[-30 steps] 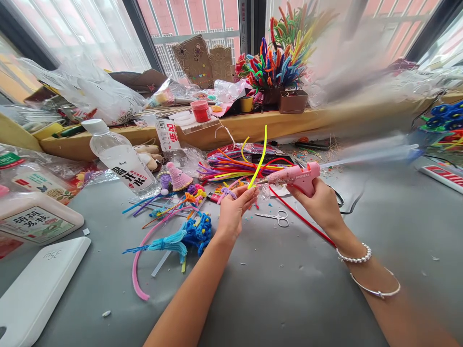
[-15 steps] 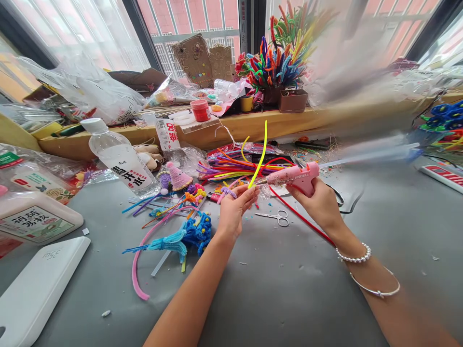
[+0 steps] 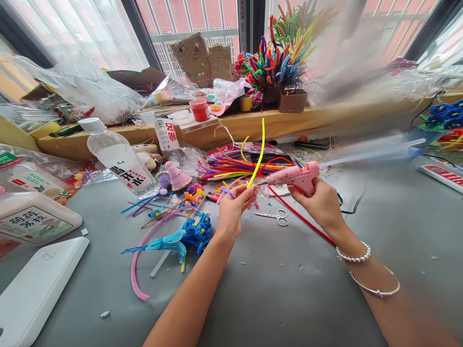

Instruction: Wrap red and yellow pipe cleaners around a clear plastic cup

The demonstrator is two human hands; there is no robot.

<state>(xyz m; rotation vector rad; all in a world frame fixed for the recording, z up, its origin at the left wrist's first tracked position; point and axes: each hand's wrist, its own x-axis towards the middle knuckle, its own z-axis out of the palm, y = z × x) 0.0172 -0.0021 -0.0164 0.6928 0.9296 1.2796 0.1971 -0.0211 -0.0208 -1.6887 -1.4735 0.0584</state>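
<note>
My left hand (image 3: 233, 209) pinches the lower end of a yellow pipe cleaner (image 3: 257, 156), which stands up and curves slightly. My right hand (image 3: 320, 202) grips a pink glue gun (image 3: 294, 177) with a clear glue stick (image 3: 369, 155) jutting out behind. The gun's nozzle points left and touches the pipe cleaner just above my left fingers. A purple ring-like piece (image 3: 228, 192) sits at my left fingers.
Small scissors (image 3: 277, 218) and a long red pipe cleaner (image 3: 300, 217) lie under my hands. Loose pipe cleaners (image 3: 231, 168), a blue tassel flower (image 3: 186, 236), a water bottle (image 3: 117, 156) and white boxes (image 3: 34, 219) crowd the left. A pipe-cleaner bouquet (image 3: 277, 60) stands on the sill.
Both hands hold almost still with the nozzle at the pipe cleaner. The view has shifted very slightly.
</note>
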